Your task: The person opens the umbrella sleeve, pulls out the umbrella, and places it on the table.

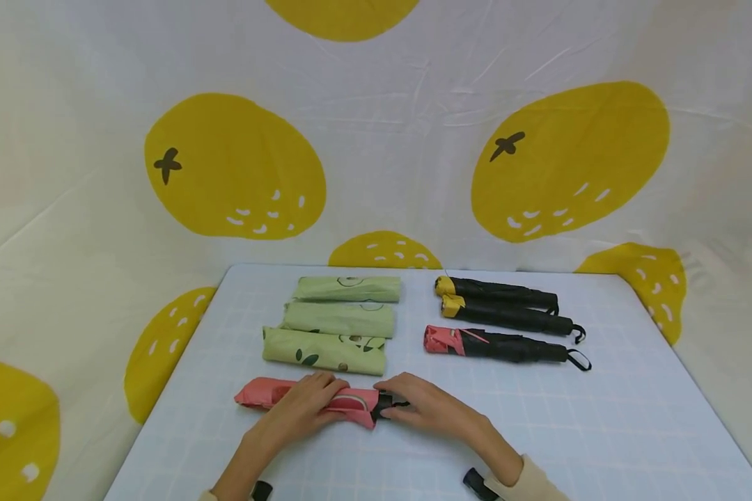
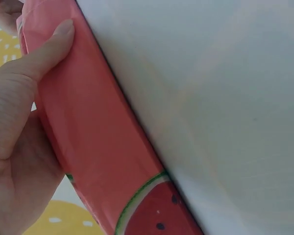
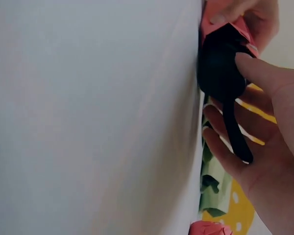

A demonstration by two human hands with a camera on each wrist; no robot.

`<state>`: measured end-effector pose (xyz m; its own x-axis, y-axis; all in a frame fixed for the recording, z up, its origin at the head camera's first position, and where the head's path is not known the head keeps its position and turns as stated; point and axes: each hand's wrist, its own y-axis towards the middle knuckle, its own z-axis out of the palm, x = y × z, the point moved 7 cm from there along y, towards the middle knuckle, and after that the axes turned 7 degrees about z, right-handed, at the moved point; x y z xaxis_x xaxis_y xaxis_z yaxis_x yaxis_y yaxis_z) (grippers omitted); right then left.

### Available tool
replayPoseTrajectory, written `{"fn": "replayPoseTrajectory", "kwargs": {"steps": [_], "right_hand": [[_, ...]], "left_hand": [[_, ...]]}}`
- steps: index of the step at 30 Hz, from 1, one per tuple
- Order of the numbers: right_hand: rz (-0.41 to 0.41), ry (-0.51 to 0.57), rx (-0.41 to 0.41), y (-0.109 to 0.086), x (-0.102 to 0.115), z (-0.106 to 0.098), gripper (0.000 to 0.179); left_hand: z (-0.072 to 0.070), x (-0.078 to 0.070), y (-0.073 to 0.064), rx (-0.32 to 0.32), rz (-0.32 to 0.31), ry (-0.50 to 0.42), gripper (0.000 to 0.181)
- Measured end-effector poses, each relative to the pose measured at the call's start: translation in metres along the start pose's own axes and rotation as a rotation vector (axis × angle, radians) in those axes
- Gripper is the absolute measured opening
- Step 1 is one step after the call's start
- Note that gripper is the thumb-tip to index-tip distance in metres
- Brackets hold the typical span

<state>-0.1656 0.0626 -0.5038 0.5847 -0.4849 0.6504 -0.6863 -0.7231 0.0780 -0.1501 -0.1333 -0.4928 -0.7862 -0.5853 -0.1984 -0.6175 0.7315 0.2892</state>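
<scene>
Near the front of the table lies a pink watermelon-print umbrella sleeve [image 1: 260, 393], with a folded umbrella partly inside it. My left hand [image 1: 307, 403] grips the sleeve around its middle, thumb [image 2: 59, 41] flat on the near side. Out of the sleeve's right end sticks the umbrella's black handle [image 3: 220, 73], from which a black wrist loop [image 3: 234, 132] hangs. My right hand [image 1: 435, 408] holds this handle end between thumb and fingers. The umbrella's shaft and canopy are hidden in the sleeve.
Behind the left hand are three green avocado-print sleeves [image 1: 326, 350] in a stack of rows. At the back right lie two black folded umbrellas with yellow ends [image 1: 507, 314] and one with a pink end [image 1: 507, 346]. A fruit-print curtain [image 1: 401, 160] hangs behind the table.
</scene>
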Motion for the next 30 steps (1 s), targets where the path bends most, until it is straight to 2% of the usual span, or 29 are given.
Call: {"fn": "replayPoseTrajectory", "kwargs": {"steps": [4,7,11,14,21,26,30], "right_hand": [[0.012,-0.031,-0.022,0.001,0.003,0.001,0.039],[-0.006,-0.018,-0.072,0.001,0.008,-0.002,0.037],[-0.049,0.016,-0.143,0.000,0.015,-0.013,0.038],[-0.059,0.017,-0.168,-0.001,0.017,-0.021,0.040],[-0.047,0.026,-0.172,-0.010,0.008,-0.033,0.032],[-0.013,0.025,-0.163,-0.016,0.002,-0.041,0.032],[-0.019,0.027,-0.173,-0.020,0.000,-0.047,0.031]], "left_hand": [[-0.001,-0.002,0.000,-0.010,0.004,0.036,0.038],[-0.003,-0.002,0.001,0.007,-0.028,0.041,0.041],[-0.004,0.000,0.003,0.067,-0.098,0.014,0.047],[-0.004,0.002,0.004,0.083,-0.117,0.017,0.050],[-0.004,0.004,0.004,0.070,-0.115,0.027,0.052],[-0.004,0.006,0.004,0.072,-0.116,0.018,0.052],[-0.003,0.007,0.005,0.070,-0.111,0.019,0.051]]}}
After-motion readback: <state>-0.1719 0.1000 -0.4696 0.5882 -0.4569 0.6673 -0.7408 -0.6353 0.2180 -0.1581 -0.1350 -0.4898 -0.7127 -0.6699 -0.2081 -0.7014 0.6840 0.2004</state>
